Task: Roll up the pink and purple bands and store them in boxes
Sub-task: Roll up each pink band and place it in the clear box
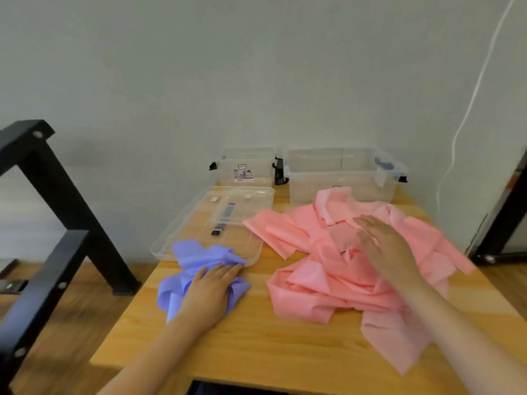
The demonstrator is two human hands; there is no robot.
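Head view: both bands lie crumpled on the table point(256, 346), nothing rolled yet. Purple band point(194, 260) sits directly under the left hand point(212, 289), fingers flat and apart, pressing on it; far edge laps onto a clear lid point(216, 212). Pink band point(328, 269) is bigger, spread wide L-R, under the right hand point(385, 246), fingers straight, resting on top. No clear long axis on either, imo needs flattening first. Two clear boxes point(342, 172) sit behind, open.

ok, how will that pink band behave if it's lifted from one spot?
Probably floppy: the pink band lies crumpled in loose folds on the wooden table. Likely light, since it looks thin. It would probably trail and unfold rather than lift as one bundle; one end already overhangs the front edge.
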